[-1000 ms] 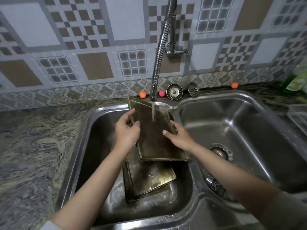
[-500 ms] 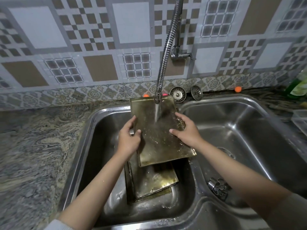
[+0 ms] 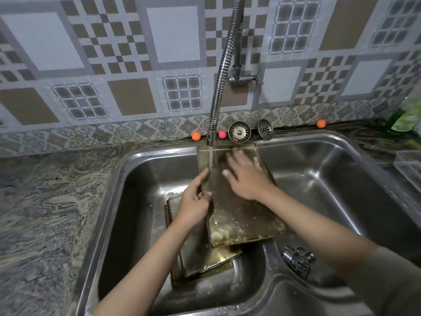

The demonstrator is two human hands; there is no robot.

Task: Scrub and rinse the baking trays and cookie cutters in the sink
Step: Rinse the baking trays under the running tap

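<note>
Water runs from the flexible metal faucet (image 3: 219, 83) onto a brass-coloured baking tray (image 3: 241, 213) that is held tilted over the left basin of the double steel sink (image 3: 145, 179), its far edge up near the spout and its near edge hanging lower, wet and spotted with droplets. The left hand (image 3: 193, 201) grips the tray's left edge — thumb on the upper face, fingers curled under the rim. The right hand (image 3: 246, 176) lies flat on the tray's surface with fingers straight and slightly spread, palm pressing on the metal just right of the stream; its fingertips are blurred. Below the held tray, more baking trays (image 3: 205, 256) lie stacked on the floor of the left basin, partly hidden by the left forearm. Cookie cutters (image 3: 298, 261) — shiny metal outlines, their exact shapes hard to tell — sit in the right basin close to the divider, near the right forearm. On the ledge behind the sink rest two steel sink strainers (image 3: 239, 132), leaning against the patterned wall tiles (image 3: 175, 35), with an orange ball (image 3: 196, 136) and a pink ball (image 3: 222, 134) on either side of the spout, and another orange ball (image 3: 321, 124) further right. A green bottle (image 3: 404, 117) stands at the far right on the marbled counter (image 3: 41, 201), beside a clear plastic container (image 3: 409, 167).
</note>
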